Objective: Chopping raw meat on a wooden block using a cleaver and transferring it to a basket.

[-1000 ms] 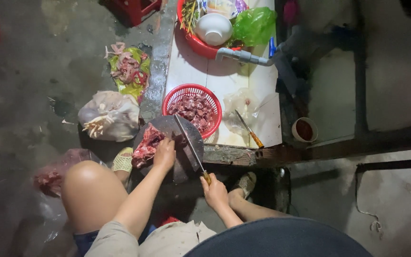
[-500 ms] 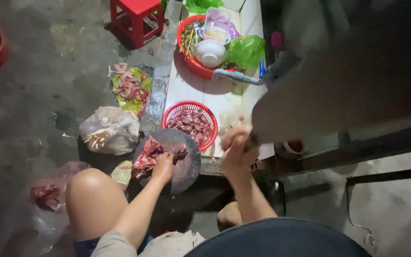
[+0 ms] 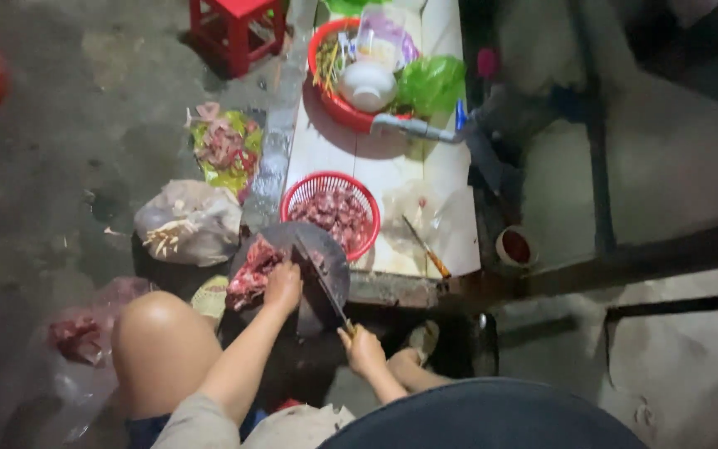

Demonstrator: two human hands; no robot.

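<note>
My left hand [image 3: 282, 288] presses down on a slab of raw red meat [image 3: 251, 273] lying on a round dark chopping block [image 3: 330, 249]. My right hand [image 3: 364, 349] grips the handle of a cleaver [image 3: 322, 278], whose blade rests edge-down on the block just right of my left hand. Right behind the block stands a red plastic basket [image 3: 301, 193] filled with cut meat pieces [image 3: 334, 214]. My bare left knee [image 3: 155, 337] shows at the lower left.
A white tiled ledge [image 3: 319, 150] carries a red basin [image 3: 338, 112] with a white bowl, green bag and vegetables, plus a small knife [image 3: 425, 248]. Plastic bags [image 3: 189, 223] and meat scraps [image 3: 224, 145] lie on the wet floor. A red stool [image 3: 234, 25] stands behind.
My right hand, raised high half a second ago, has come down and the cleaver blade is on the block again. The view has shifted slightly downward.
</note>
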